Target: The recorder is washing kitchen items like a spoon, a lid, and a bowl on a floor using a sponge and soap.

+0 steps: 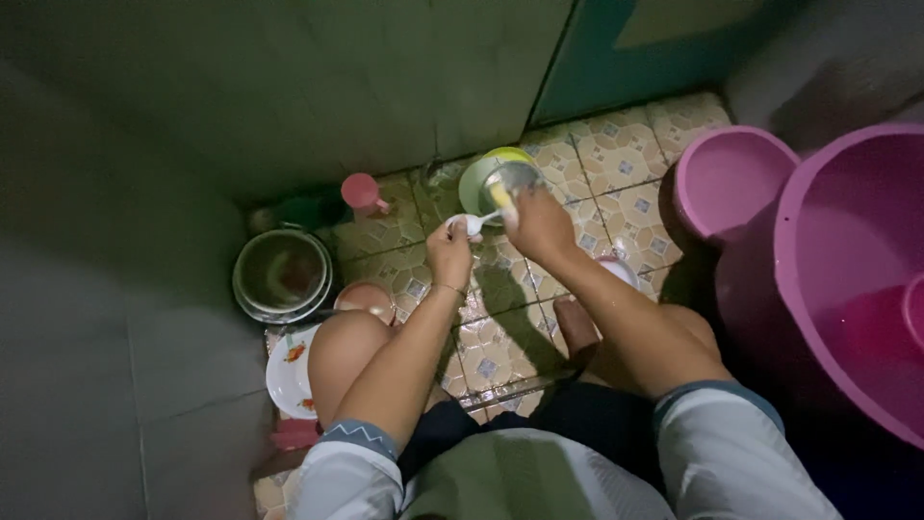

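Note:
I squat over a tiled floor (606, 164). My left hand (449, 252) is closed on a small white spoon (466, 224), held level above the tiles. My right hand (541, 223) grips a yellow sponge (501, 197) and presses it against the spoon's far end. Just beyond both hands a green bowl (478, 173) with a metal bowl (515, 177) inside rests on the floor.
A steel pot (282, 274) stands at the left, a pink cup (362, 193) behind it, a white flowered plate (287, 377) and a small pink bowl (364, 297) by my left knee. Two large pink tubs (818, 241) fill the right side. Green walls close in behind.

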